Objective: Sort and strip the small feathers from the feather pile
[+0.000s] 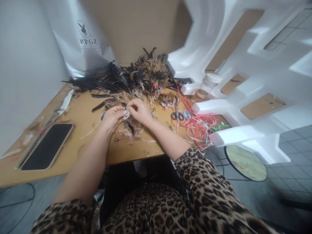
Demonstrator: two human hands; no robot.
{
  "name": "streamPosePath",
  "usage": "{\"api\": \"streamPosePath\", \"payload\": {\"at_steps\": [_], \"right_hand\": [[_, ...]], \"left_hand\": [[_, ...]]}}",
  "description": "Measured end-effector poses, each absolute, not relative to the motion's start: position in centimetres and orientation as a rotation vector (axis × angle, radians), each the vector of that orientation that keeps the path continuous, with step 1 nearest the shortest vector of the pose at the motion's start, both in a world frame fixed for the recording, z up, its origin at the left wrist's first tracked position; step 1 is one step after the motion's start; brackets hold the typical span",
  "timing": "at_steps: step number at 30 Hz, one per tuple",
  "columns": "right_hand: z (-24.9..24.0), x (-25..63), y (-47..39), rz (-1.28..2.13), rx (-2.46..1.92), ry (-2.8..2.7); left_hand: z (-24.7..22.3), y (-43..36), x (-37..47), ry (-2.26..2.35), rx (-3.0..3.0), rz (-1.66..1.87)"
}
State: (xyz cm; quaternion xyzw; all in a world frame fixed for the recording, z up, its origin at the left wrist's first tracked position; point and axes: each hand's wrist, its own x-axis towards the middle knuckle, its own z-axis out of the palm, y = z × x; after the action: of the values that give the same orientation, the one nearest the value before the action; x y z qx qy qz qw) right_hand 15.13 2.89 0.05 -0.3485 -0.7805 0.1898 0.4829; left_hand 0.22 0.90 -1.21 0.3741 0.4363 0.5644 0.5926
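Observation:
Near the middle of the wooden table (pixel 97 156), my left hand (pixel 112 119) is closed on a small whitish piece (pixel 126 114). Touching the same piece from the right, my right hand (pixel 138 110) pinches at its upper end. What exactly the piece is cannot be made out. Brown feathers (pixel 124 98) lie just behind my fingers, and loose scraps lie below them. Farther back is a big heap of black feathers (pixel 113 76) and brown feathers (pixel 156 70).
A phone (pixel 47 148) lies at the left. To the right are black-handled scissors (pixel 177 116), tangled pink string (pixel 200 128), a lidded jar (pixel 211 83) and large white foam pieces (pixel 234 135). A white bag (pixel 83 48) stands behind the table.

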Motion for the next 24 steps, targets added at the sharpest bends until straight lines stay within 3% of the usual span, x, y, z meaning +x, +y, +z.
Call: {"api": "streamPosePath", "payload": {"at_steps": [14,24], "right_hand": [[-1.1,14.4,3.8,0.947,-0.968,-1.66],[-0.5,15.4,3.5,0.294,-0.772,-2.077]], "left_hand": [[-1.8,1.4,0.0,0.974,0.918,1.4],[-1.7,1.2,0.3,1.009,0.925,1.343]]}}
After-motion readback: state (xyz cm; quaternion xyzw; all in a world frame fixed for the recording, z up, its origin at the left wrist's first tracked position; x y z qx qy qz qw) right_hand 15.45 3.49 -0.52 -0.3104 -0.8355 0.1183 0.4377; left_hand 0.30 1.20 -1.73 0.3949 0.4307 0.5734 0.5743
